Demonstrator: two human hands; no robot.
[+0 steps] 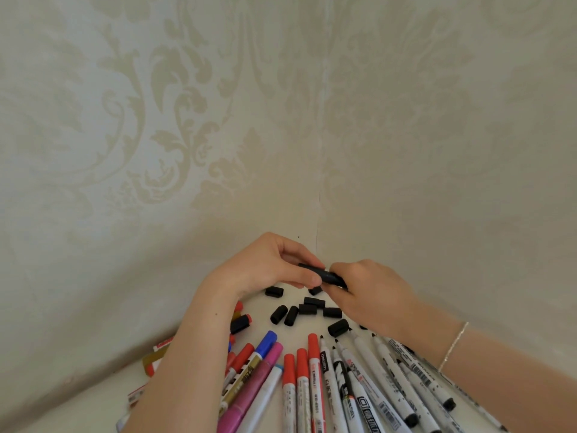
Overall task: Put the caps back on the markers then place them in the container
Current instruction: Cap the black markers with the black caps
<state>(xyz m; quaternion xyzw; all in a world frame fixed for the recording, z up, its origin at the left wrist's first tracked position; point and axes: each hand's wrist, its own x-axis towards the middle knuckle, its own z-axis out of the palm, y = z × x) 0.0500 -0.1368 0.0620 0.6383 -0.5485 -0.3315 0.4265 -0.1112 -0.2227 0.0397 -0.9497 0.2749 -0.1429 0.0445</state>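
Both hands meet above the table's far corner around one black marker (324, 275). My left hand (274, 264) pinches its left end, which looks like a black cap. My right hand (368, 292) grips the other end. Several loose black caps (307, 309) lie on the white table (93, 398) just below the hands. Nearer me, uncapped white markers with black tips (368, 370) fan out to the right, and capped markers with red caps (301, 367) lie in the middle. No container is in view.
A blue-capped marker (265, 342), a pink marker (249, 389) and gold ones lie under my left forearm. The table sits in a corner of two patterned cream walls (218, 135). A thin bracelet (452, 348) is on my right wrist.
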